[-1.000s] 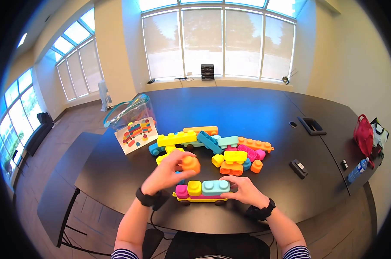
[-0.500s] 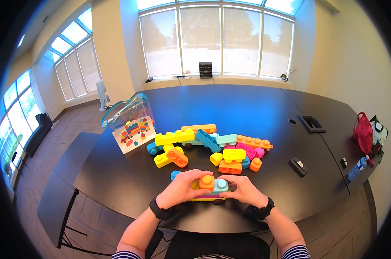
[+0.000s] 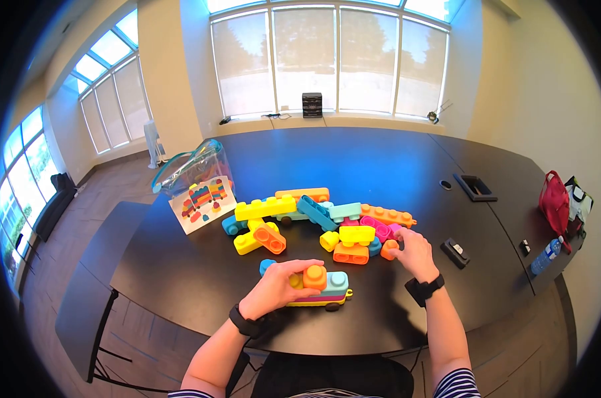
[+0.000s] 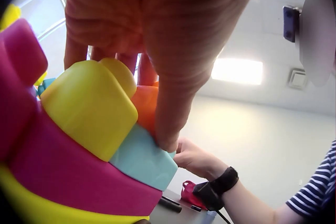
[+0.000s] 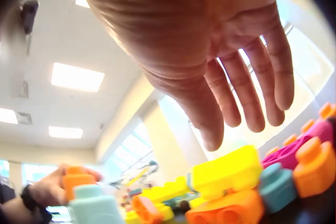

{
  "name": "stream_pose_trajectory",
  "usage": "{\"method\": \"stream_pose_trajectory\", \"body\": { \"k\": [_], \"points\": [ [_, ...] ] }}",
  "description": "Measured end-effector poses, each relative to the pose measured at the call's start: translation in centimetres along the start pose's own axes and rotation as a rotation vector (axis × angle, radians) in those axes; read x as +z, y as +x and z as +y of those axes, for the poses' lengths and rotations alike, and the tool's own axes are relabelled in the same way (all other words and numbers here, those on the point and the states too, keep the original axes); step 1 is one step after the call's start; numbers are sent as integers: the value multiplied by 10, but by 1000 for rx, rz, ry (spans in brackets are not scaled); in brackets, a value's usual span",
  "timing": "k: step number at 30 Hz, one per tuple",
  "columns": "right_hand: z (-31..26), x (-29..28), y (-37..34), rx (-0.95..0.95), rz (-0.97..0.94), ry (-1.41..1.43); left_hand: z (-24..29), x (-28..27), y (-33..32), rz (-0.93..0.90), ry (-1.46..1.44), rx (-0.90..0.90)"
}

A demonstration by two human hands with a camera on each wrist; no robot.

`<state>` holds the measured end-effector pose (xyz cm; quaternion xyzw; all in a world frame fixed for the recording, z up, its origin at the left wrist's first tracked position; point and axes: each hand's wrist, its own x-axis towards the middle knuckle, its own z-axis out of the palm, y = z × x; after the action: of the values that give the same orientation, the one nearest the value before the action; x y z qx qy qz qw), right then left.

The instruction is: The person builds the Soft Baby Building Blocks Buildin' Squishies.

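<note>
My left hand [image 3: 274, 288] pinches an orange block [image 3: 315, 276] between thumb and fingers, on top of the light blue block [image 3: 338, 281] of a wheeled toy car. Below it the car has a magenta layer [image 4: 79, 166] and a yellow base [image 3: 307, 303] with dark wheels. A yellow block [image 4: 89, 108] sits beside the light blue one in the left wrist view. My right hand [image 3: 416, 255] is over the right end of a block pile, fingers extended and apart in the right wrist view. Its fingertips are close by a small orange block [image 3: 389, 249], overlapping it in the head view.
Yellow [image 3: 266, 208], teal [image 3: 317, 212], orange and magenta blocks lie heaped beyond the car. A clear zip bag [image 3: 194, 169] with a picture card [image 3: 204, 204] stands at the left. To the right are a black device [image 3: 455, 253] and a water bottle [image 3: 546, 256].
My left hand has brought the orange block down onto the toy car. The right hand has let go of the car's end and moved right and forward to the pile.
</note>
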<state>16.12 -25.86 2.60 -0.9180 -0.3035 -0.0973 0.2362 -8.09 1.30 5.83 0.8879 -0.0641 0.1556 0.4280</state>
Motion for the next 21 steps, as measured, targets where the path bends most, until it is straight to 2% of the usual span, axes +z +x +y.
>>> {"method": "stream_pose_trajectory", "body": {
  "k": [2, 6, 9, 12, 15, 17, 21],
  "points": [
    [20, 19, 1, -7, -29, -63, -2, 3, 0, 9, -27, -2],
    [34, 39, 5, -9, -39, 1, -6, 6, -3, 0, -62, 4],
    [23, 18, 4, 3, -67, -29, -6, 8, -4, 7, -47, 16],
    [-19, -23, -5, -29, -43, 369, -7, 8, -4, 24, -39, 25],
    [-66, -35, -27, -267, -171, 779, -11, 10, -4, 27, -37, 34],
    [-89, -34, -38, -407, -246, 718, -13, 10, -2, 35, -40, 39],
    [-100, -16, -41, -448, -309, 741, -14, 10, -3, 44, -26, 38]
  ]
}}
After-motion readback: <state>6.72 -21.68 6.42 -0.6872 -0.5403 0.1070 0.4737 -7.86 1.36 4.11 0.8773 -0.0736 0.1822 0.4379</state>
